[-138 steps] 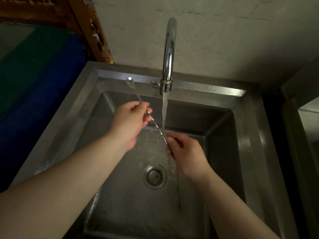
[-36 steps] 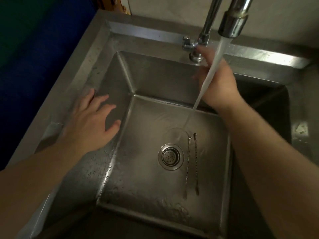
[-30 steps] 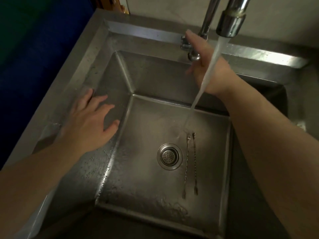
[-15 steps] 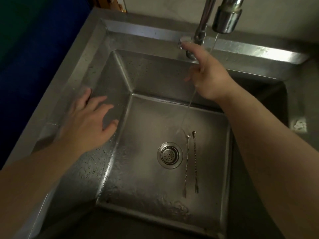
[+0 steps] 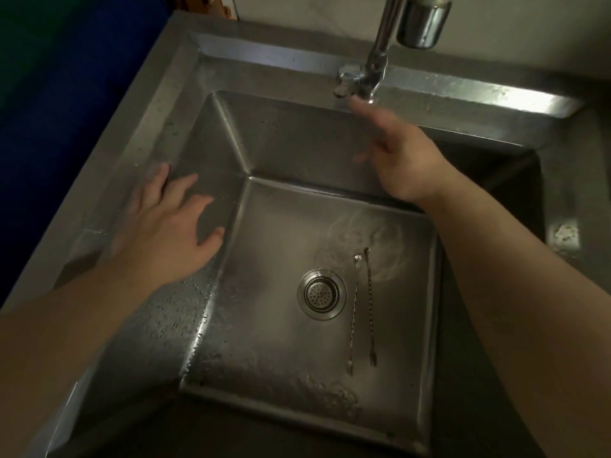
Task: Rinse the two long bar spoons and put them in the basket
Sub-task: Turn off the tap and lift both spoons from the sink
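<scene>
Two long twisted bar spoons lie side by side on the sink floor, right of the drain: the left spoon and the right spoon, bowls pointing away from me. My left hand rests flat with fingers spread on the sink's left rim and wall. My right hand hangs open just below the tap handle, fingertips near it, holding nothing. No water runs from the spout. No basket is in view.
The steel sink has a round drain strainer in the middle of its wet floor. A dark blue surface lies to the left. A steel counter edge runs along the right.
The water stream thinned and stopped. My right hand came off the tap handle and dropped slightly. The spoons, held under the stream several seconds ago, now lie in the sink.
</scene>
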A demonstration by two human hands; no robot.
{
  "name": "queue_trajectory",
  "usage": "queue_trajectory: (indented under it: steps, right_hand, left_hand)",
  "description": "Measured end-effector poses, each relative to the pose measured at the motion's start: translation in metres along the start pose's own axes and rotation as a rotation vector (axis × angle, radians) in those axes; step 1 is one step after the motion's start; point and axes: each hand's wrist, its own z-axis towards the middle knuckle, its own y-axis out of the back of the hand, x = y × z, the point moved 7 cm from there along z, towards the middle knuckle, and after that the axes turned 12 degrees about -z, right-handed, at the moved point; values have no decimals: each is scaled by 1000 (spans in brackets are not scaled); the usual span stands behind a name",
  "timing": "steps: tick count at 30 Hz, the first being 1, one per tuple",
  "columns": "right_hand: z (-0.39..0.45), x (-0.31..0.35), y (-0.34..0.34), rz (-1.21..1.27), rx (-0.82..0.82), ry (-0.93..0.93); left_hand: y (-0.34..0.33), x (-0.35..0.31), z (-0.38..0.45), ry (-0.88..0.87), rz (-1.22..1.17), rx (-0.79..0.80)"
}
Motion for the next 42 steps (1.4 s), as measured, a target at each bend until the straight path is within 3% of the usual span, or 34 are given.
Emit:
queue_trajectory:
  steps: [3,7,10,13,16,19,31,42]
  right_hand:
    - [-27,-22,-5,-76,-93,-64]
    - [-65,-68,-23,-106,-199,-276]
    - [-98,-108,-54,-132,-190,-469]
    - [-140,-141,-107,-81,-21,-721]
    - [-180,-154,-163,-101,186,-849]
    - [-209,-158,-195,-89,228,-937]
    - [-218,-172,-216,-229,316,-950]
    - [-220,-169,-219,-225,350,-949]
  left_hand:
    - [-3,-11,-2,5,32,-61]
    - [-33,-66,-12,-88,-176,-192]
    - [-100,-108,-18,74,-495,19]
    - [-179,-140,-39,386,-819,309]
    - [-235,-163,-55,491,-902,406]
    - [-263,-175,-62,540,-906,420]
    - [-288,-197,-56,410,-758,401]
    - [-296,-190,-51,463,-731,537]
